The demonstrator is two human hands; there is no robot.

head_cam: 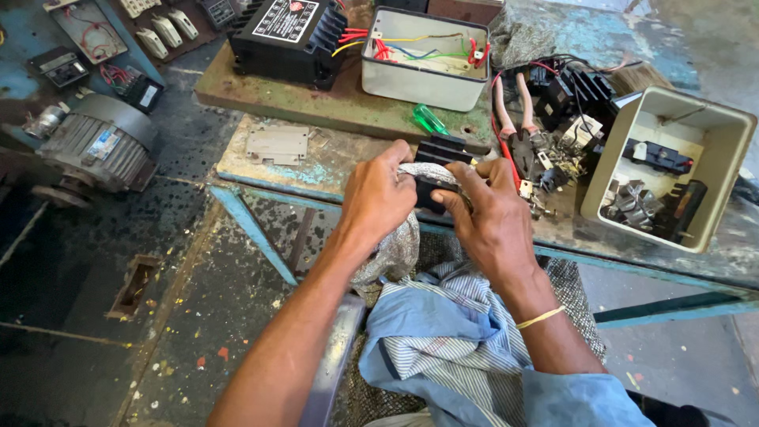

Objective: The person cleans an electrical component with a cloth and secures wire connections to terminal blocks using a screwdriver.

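Right now I am holding a small black electrical block (436, 170) just above the near edge of the tabletop (332, 158), with a grey speckled cloth (395, 245) wrapped partly around it. My left hand (379, 196) is closing on the cloth and the block's left side, the thumb lying over the top fold. My right hand (486, 217) is gripping the block from the right, its fingers curling across the front face and pressing cloth against it. The rest of the cloth is hanging down below my left wrist toward my lap.

Just beyond the block, a green-handled screwdriver (429, 120) is lying on the tabletop, and pliers with pink handles (514, 119) are resting to its right beside a heap of black parts and wires (565, 103). Near the right edge a cream open box (715, 190) is leaning, holding more black pieces. Toward the far edge a grey enclosure with coloured wires (423, 83) is sitting next to a black finned unit (288, 39). Down on the floor to the left, a grey electric motor (99, 146) is lying.
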